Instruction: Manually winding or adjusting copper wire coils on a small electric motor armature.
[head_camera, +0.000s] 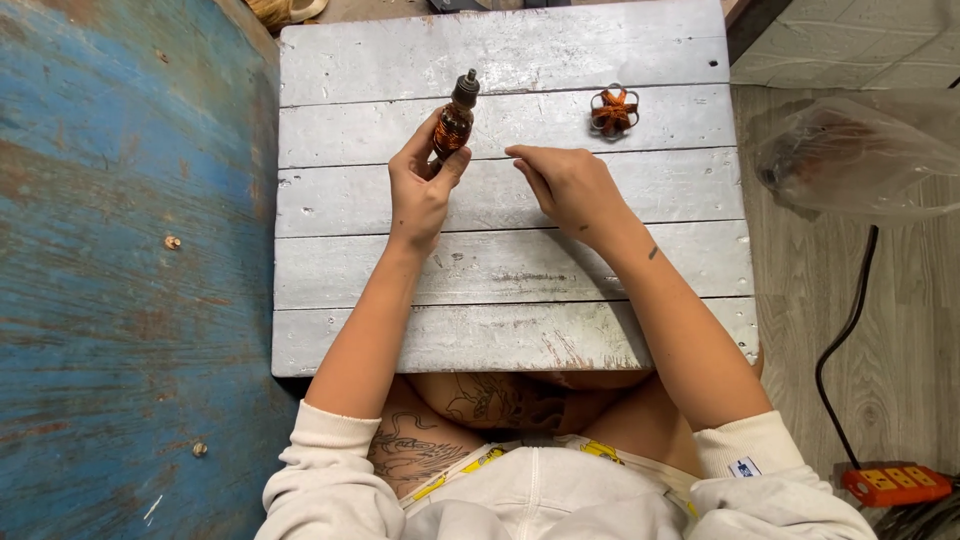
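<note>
Two hands at the board — the left hand (420, 190) and the right hand (570, 185) — one copper-wound rotor (455, 122), one copper-wound star-shaped core (613, 111), one orange power strip (895, 484), one plastic bag (865, 150).

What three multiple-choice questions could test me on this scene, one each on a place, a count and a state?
1. Where does the coil lie?
A. On the board, right of the hands
B. On the blue floor
C. In the bag

2. How many planks make up the board?
A. Three
B. Six
D. Nine

3. What is the left hand doing?
A. Lying flat and empty
B. Holding the rotor
C. Gripping the cable

Answers:
1 A: the coil sits alone on the grey board, past the right hand.
2 B: five seams split it into six planks.
3 B: its fingers close round the coppery rotor, while the right hand holds nothing.
</note>
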